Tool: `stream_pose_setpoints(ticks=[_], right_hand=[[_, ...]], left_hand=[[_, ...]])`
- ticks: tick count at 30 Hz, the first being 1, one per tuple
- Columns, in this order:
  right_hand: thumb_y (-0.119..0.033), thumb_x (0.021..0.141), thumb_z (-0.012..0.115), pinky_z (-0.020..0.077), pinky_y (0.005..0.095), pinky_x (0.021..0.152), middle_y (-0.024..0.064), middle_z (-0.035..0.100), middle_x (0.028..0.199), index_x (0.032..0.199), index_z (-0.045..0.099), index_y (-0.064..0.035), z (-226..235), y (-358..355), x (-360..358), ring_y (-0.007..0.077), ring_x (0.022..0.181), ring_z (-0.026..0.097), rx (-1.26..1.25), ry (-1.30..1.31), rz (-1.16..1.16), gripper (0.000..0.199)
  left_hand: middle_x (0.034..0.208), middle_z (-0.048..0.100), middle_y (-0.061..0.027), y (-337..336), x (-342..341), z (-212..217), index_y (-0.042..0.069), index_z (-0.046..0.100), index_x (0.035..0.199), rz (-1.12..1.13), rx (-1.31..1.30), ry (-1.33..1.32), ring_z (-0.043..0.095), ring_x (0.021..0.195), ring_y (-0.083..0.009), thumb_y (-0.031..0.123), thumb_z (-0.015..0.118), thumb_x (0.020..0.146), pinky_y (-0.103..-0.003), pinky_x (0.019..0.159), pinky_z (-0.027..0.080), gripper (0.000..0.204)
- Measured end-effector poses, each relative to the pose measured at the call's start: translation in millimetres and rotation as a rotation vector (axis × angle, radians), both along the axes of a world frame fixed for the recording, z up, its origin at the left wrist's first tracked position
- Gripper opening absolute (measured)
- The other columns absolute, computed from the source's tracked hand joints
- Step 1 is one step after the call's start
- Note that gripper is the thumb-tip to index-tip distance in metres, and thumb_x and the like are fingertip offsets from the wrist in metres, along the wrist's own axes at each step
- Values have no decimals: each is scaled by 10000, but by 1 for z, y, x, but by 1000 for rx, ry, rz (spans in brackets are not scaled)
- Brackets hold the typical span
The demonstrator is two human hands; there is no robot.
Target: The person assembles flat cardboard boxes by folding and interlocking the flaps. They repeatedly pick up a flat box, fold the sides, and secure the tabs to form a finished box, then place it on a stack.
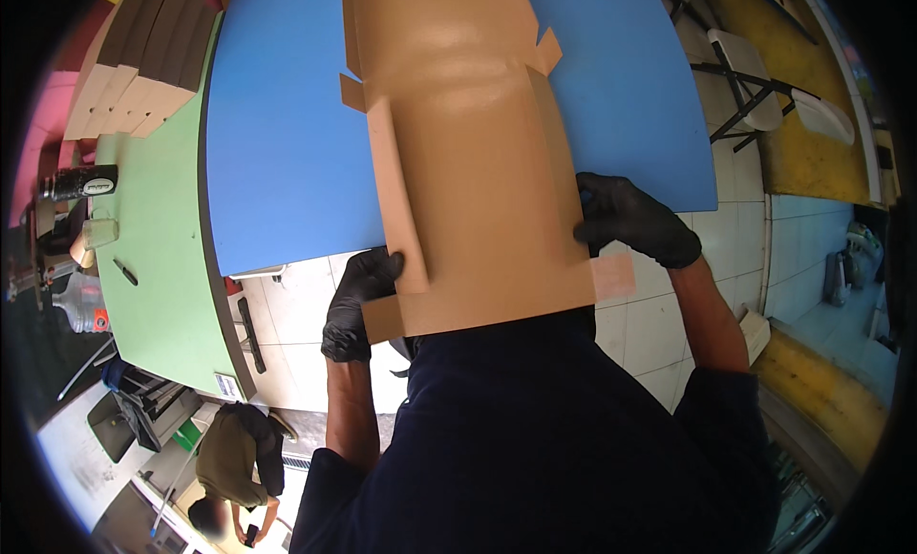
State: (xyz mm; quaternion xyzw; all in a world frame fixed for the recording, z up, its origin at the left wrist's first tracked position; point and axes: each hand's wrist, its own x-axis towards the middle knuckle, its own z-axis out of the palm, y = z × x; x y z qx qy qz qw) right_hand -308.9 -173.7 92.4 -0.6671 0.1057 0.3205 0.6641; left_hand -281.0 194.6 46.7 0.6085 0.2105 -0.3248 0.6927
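Note:
A brown cardboard box blank [478, 172], partly folded, lies over the table and reaches past its near edge toward my body. Its left side panel is turned up, and small corner tabs stick out at both sides. My left hand [358, 301], in a black glove, pinches the near end of the left side panel, thumb on top. In a matching glove, my right hand [635, 220] grips the right side edge, its fingers curled against the board. The undersides of the fingers are partly hidden.
The cardboard rests on a blue table [287, 124]. To the left, a green table [158, 239] holds stacked folded boxes [143, 67], a dark jar [81, 181], a glass mug [100, 232] and a pen-like black item [125, 271]. Folding chairs [750, 81] stand right. Another person [234, 458] bends over at lower left.

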Motion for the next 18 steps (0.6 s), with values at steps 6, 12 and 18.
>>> stream_pose_setpoints(ticks=[6, 12, 18], right_hand=[[-56, 801, 826, 556, 328, 938, 77, 677, 1230, 1477, 484, 35, 1, 4, 4, 144, 1039, 657, -43, -135, 87, 763], [-117, 858, 797, 539, 334, 946, 119, 670, 1261, 1471, 493, 35, 1, -11, 17, 182, 1103, 648, -69, -290, 54, 701], [-299, 901, 770, 555, 344, 919, 130, 711, 1177, 1364, 587, 54, -15, -29, 3, 177, 1066, 691, -34, -182, -103, 610]], left_hand=[[988, 748, -62, -11, -2, 3, -24, 728, 1160, 20, 20, -126, 687, 865, -131, 216, 718, 975, -287, 780, 538, 304], [1049, 734, -73, -23, 1, 0, -36, 674, 1255, 13, 58, -210, 682, 907, -139, 452, 495, 1088, -290, 788, 541, 546], [1080, 725, -76, -18, -7, 8, -31, 627, 1337, -296, 255, -292, 671, 890, -147, 519, 335, 1112, -301, 808, 550, 662]])
